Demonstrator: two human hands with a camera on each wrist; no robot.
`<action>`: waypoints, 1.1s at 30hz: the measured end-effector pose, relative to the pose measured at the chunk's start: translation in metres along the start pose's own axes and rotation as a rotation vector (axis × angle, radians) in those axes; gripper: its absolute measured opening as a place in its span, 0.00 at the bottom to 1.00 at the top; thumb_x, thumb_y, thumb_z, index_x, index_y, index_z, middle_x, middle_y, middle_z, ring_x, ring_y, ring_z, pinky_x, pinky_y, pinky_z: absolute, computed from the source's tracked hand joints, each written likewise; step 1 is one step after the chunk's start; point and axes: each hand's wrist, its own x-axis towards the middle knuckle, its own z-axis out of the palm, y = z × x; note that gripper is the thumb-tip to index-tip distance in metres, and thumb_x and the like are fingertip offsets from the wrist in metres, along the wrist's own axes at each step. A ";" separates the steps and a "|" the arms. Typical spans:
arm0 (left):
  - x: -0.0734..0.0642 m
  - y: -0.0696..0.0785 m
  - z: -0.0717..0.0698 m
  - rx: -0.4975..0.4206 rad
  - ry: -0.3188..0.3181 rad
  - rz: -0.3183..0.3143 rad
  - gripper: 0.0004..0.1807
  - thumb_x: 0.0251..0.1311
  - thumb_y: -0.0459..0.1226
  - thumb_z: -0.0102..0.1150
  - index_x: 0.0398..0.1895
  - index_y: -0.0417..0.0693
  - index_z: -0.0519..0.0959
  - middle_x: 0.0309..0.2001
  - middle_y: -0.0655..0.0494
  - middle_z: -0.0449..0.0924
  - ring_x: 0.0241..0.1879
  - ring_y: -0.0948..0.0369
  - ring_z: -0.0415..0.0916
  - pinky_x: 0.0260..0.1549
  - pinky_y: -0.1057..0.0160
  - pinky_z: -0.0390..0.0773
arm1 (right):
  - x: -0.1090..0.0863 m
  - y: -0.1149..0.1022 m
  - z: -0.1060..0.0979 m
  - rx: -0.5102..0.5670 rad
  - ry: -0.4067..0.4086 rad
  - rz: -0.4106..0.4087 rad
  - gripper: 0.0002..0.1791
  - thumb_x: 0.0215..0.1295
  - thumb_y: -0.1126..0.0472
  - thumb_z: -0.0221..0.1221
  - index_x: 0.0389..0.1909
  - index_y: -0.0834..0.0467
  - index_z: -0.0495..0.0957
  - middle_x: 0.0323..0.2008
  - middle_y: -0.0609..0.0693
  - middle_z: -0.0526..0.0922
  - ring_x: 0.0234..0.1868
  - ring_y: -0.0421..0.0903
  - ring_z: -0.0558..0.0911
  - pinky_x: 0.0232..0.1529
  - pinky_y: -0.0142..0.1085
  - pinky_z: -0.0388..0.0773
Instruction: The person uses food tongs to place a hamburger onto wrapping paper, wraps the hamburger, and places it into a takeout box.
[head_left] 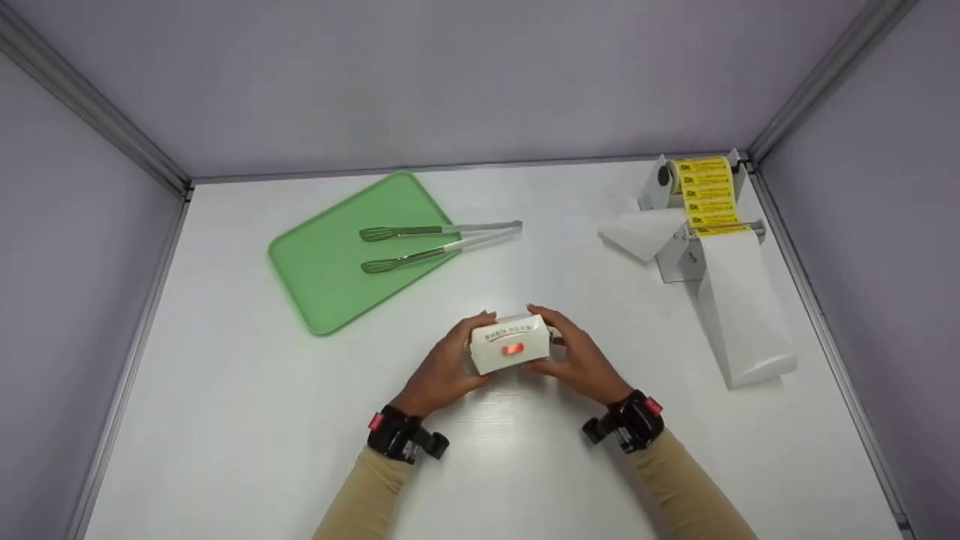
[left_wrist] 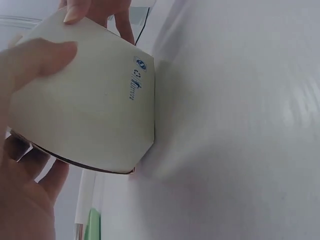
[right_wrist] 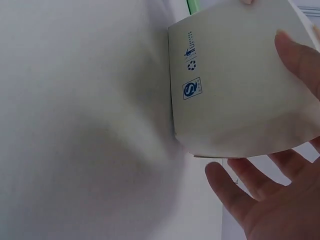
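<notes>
A small white paper carton (head_left: pixel 510 343) with printed lettering and a red-orange patch on its top is between both hands above the near middle of the white table. My left hand (head_left: pixel 444 367) grips its left side, thumb on the near face and fingers round the far side. On the right, my right hand (head_left: pixel 589 367) holds the other end, its thumb against the near face (right_wrist: pixel 235 70). Some right fingers (right_wrist: pixel 250 180) stand a little spread at the carton's side. Small blue printed marks show low on the near face in both wrist views.
A green tray (head_left: pixel 337 300) lies at the back left, with metal tongs (head_left: pixel 480 229) spread across its right edge. At the back right stands a label dispenser (head_left: pixel 682 259) with a roll of yellow labels (head_left: pixel 705 191); its white backing strip (head_left: pixel 750 315) trails forward.
</notes>
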 end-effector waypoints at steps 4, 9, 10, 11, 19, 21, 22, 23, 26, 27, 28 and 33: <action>-0.002 0.000 0.000 0.072 0.037 0.010 0.43 0.51 0.30 0.76 0.72 0.49 0.68 0.72 0.51 0.71 0.72 0.53 0.68 0.70 0.54 0.70 | -0.001 0.000 0.001 0.030 0.030 -0.009 0.41 0.57 0.61 0.73 0.71 0.59 0.67 0.67 0.54 0.76 0.65 0.53 0.78 0.56 0.46 0.82; -0.007 0.003 -0.001 0.212 0.079 -0.063 0.48 0.50 0.30 0.76 0.76 0.57 0.65 0.71 0.54 0.73 0.60 0.59 0.81 0.55 0.60 0.82 | -0.005 -0.001 0.005 0.006 0.068 0.020 0.38 0.57 0.61 0.73 0.69 0.57 0.70 0.61 0.52 0.80 0.54 0.49 0.84 0.49 0.38 0.85; -0.009 0.004 -0.001 0.232 0.082 -0.088 0.48 0.51 0.31 0.76 0.77 0.58 0.64 0.70 0.54 0.74 0.55 0.60 0.83 0.51 0.62 0.84 | -0.006 -0.001 0.006 -0.017 0.073 0.026 0.38 0.58 0.61 0.73 0.69 0.56 0.70 0.60 0.51 0.81 0.51 0.48 0.85 0.47 0.37 0.85; -0.010 0.005 -0.001 0.243 0.084 -0.114 0.49 0.52 0.31 0.75 0.77 0.60 0.63 0.69 0.54 0.76 0.51 0.60 0.84 0.47 0.63 0.84 | -0.007 -0.003 0.006 -0.040 0.079 0.030 0.38 0.57 0.60 0.73 0.69 0.56 0.70 0.59 0.51 0.82 0.48 0.47 0.85 0.46 0.36 0.85; -0.016 0.016 0.004 -0.007 0.052 -0.217 0.50 0.59 0.39 0.72 0.81 0.62 0.54 0.72 0.49 0.69 0.49 0.60 0.78 0.47 0.57 0.84 | -0.010 -0.008 0.006 -0.006 0.029 0.059 0.45 0.57 0.57 0.73 0.76 0.50 0.63 0.60 0.48 0.81 0.50 0.44 0.84 0.49 0.37 0.85; -0.017 0.016 0.005 -0.048 0.058 -0.234 0.50 0.59 0.47 0.72 0.81 0.65 0.54 0.77 0.47 0.62 0.57 0.57 0.76 0.52 0.54 0.82 | -0.011 -0.009 0.006 0.038 0.017 0.070 0.47 0.58 0.55 0.72 0.77 0.46 0.61 0.65 0.50 0.77 0.57 0.45 0.82 0.53 0.38 0.84; -0.017 0.016 0.006 -0.063 0.066 -0.242 0.49 0.59 0.50 0.71 0.81 0.66 0.54 0.79 0.46 0.58 0.63 0.55 0.74 0.56 0.51 0.80 | -0.012 -0.009 0.006 0.052 0.012 0.078 0.47 0.59 0.53 0.72 0.78 0.44 0.60 0.68 0.51 0.75 0.59 0.46 0.81 0.55 0.38 0.83; -0.017 0.016 0.007 -0.070 0.074 -0.252 0.49 0.58 0.53 0.70 0.80 0.67 0.54 0.80 0.46 0.55 0.68 0.53 0.70 0.61 0.49 0.77 | -0.012 -0.009 0.007 0.060 0.009 0.083 0.47 0.59 0.52 0.71 0.78 0.43 0.59 0.70 0.52 0.73 0.62 0.47 0.80 0.57 0.39 0.82; -0.016 0.015 0.009 -0.058 0.101 -0.252 0.48 0.58 0.59 0.66 0.80 0.68 0.56 0.80 0.44 0.54 0.79 0.48 0.54 0.70 0.46 0.68 | -0.012 -0.010 0.008 0.071 0.015 0.098 0.48 0.60 0.52 0.71 0.79 0.43 0.57 0.74 0.53 0.68 0.67 0.49 0.76 0.61 0.40 0.80; -0.016 0.015 0.010 -0.053 0.109 -0.247 0.48 0.58 0.60 0.66 0.80 0.68 0.56 0.79 0.43 0.54 0.80 0.47 0.50 0.72 0.45 0.65 | -0.012 -0.011 0.008 0.072 0.020 0.104 0.49 0.60 0.53 0.71 0.79 0.44 0.57 0.74 0.54 0.68 0.67 0.49 0.76 0.61 0.40 0.80; -0.016 0.015 0.010 -0.051 0.117 -0.240 0.47 0.58 0.60 0.65 0.80 0.68 0.56 0.79 0.43 0.55 0.80 0.46 0.49 0.73 0.45 0.64 | -0.012 -0.011 0.009 0.070 0.028 0.109 0.49 0.59 0.54 0.71 0.79 0.44 0.57 0.74 0.54 0.69 0.67 0.49 0.77 0.61 0.39 0.80; -0.016 0.015 0.011 -0.047 0.141 -0.212 0.45 0.59 0.54 0.67 0.79 0.66 0.59 0.77 0.40 0.60 0.76 0.46 0.59 0.64 0.50 0.75 | -0.014 -0.010 0.012 0.088 0.072 0.088 0.49 0.58 0.62 0.73 0.79 0.49 0.58 0.73 0.55 0.69 0.67 0.51 0.77 0.61 0.40 0.80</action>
